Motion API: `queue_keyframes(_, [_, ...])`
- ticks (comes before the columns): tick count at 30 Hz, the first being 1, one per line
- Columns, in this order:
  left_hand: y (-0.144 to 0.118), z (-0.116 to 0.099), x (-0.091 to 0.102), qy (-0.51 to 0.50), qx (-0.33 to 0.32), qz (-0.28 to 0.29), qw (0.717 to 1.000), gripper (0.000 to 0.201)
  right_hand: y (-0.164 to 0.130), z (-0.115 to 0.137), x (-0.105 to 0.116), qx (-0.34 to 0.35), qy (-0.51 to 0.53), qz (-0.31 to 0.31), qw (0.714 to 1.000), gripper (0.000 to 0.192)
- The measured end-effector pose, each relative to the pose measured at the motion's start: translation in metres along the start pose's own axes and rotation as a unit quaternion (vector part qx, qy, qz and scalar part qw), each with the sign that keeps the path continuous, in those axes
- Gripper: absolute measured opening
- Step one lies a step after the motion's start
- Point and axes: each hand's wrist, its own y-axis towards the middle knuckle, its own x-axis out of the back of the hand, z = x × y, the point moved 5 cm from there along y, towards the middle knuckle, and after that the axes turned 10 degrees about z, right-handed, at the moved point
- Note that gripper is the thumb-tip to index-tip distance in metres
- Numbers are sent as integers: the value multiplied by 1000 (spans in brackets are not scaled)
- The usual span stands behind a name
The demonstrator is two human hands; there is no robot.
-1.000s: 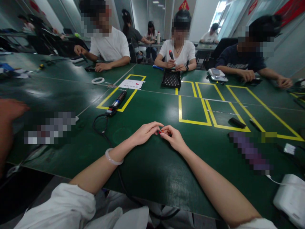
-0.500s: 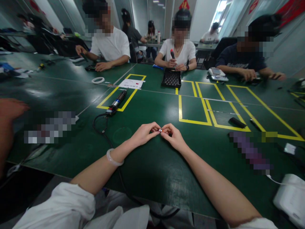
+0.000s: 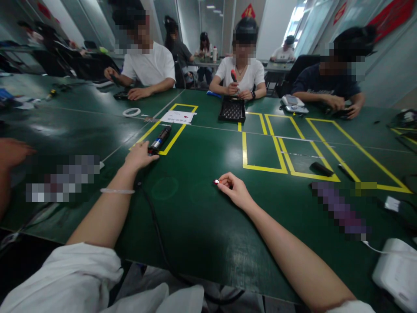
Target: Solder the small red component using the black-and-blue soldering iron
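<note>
My right hand (image 3: 235, 190) rests on the green table (image 3: 202, 217) and pinches a small red and silver part (image 3: 216, 181) at its fingertips. My left hand (image 3: 139, 156) is stretched out to the left, its fingers touching the rear end of a black and blue electric screwdriver (image 3: 160, 140) that lies on a yellow tape line. The screwdriver's black cable (image 3: 153, 217) runs back under my left forearm and off the table's near edge. A pale bangle circles my left wrist.
Yellow tape rectangles (image 3: 260, 148) mark the table. A black screw tray (image 3: 232, 110) sits before a person opposite. A small black bar (image 3: 321, 168) lies at right, a white device (image 3: 395, 271) at the near right corner, a tape ring (image 3: 131, 112) and paper (image 3: 178, 116) at far left. Another person's hand (image 3: 13, 152) shows at left.
My left hand let go of the small part and moved left and forward to the screwdriver. My right hand stays put, holding the part alone.
</note>
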Motion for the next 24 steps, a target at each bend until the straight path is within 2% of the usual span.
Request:
queue_keyframes(3, [10, 16, -2, 3, 7, 71, 997, 62, 0, 0, 0, 4, 2, 4, 1000, 22])
queue_keyframes(8, [0, -3, -4, 49, -12, 67, 996, 63, 0, 1, -1, 4, -5, 4, 1000, 20])
queue_keyframes(15, [-39, -61, -27, 54, -37, 54, 996, 68, 1, 2, -2, 3, -19, -2, 1000, 20])
queue_keyframes(24, [-112, -166, -56, 49, -156, 59, 985, 58, 0, 2, 0, 9, -77, -21, 997, 13])
